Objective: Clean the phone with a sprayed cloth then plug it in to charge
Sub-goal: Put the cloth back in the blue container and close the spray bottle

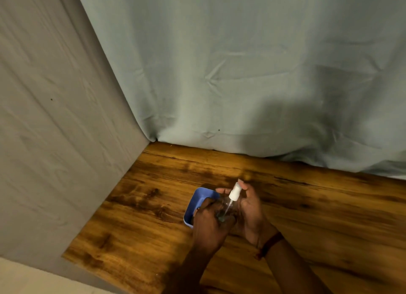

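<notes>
A small clear spray bottle [228, 205] with a white pump top sits between my two hands above the wooden table. My left hand [208, 223] curls round its lower body from the left. My right hand [250, 210] holds it from the right, one finger raised beside the white nozzle. A bluish patch shows low in my left hand; whether it is a cloth or liquid I cannot tell. No phone or charging cable is in view.
A blue plastic tray [197, 201] lies on the wooden table [318, 216] just left of my hands, partly hidden by them. Grey fabric [55, 117] hangs along the left edge and pale blue fabric [241, 73] along the back.
</notes>
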